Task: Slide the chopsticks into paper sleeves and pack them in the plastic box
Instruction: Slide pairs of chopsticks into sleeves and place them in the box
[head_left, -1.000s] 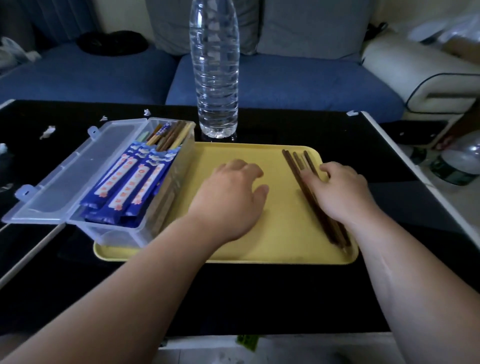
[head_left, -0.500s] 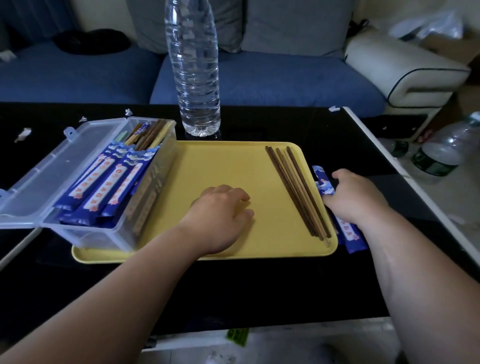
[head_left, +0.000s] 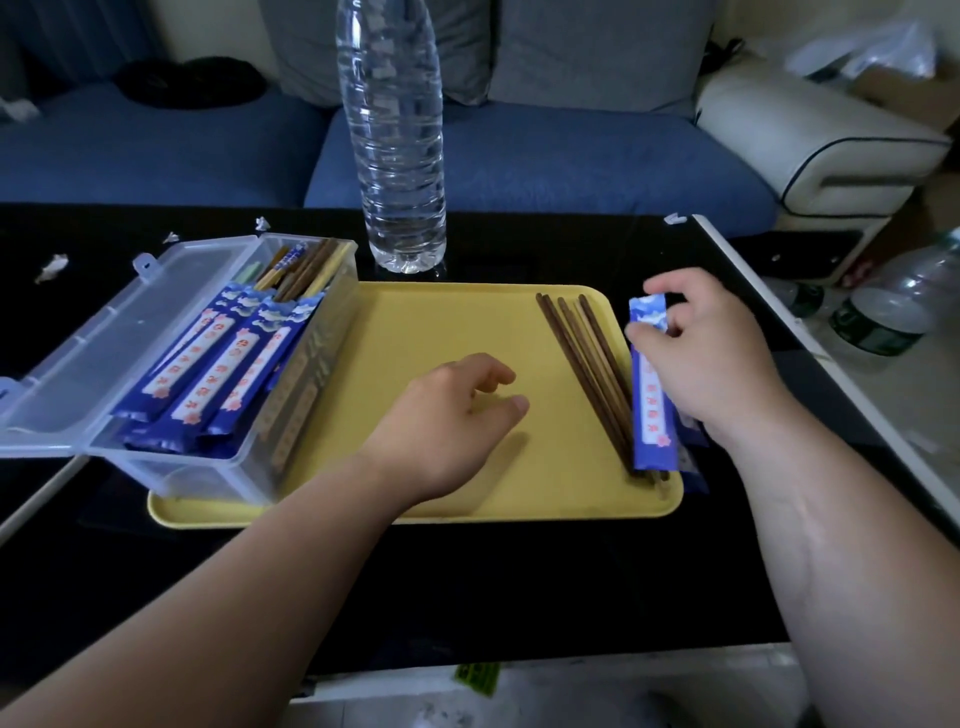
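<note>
Several dark wooden chopsticks (head_left: 582, 364) lie side by side on the right part of a yellow tray (head_left: 415, 332). My right hand (head_left: 711, 358) pinches the top of a blue paper sleeve (head_left: 650, 400) and holds it over the tray's right edge. More blue sleeves (head_left: 693, 467) lie under it on the table. My left hand (head_left: 447, 421) rests on the tray's middle, fingers loosely curled, holding nothing. A clear plastic box (head_left: 291, 415) with its lid open stands on the tray's left end. It holds several sleeved chopsticks (head_left: 218, 364) and some bare ones.
A tall clear water bottle (head_left: 395, 145) stands on the black table (head_left: 467, 582) just behind the tray. A blue sofa runs behind the table. More bottles (head_left: 883, 312) stand on the floor at the right. Paper scraps (head_left: 52, 265) lie on the table's far left.
My right hand has left the chopsticks, reached to the sleeves beside the tray and lifted one over the tray's right edge. My left hand has stayed near the tray's middle.
</note>
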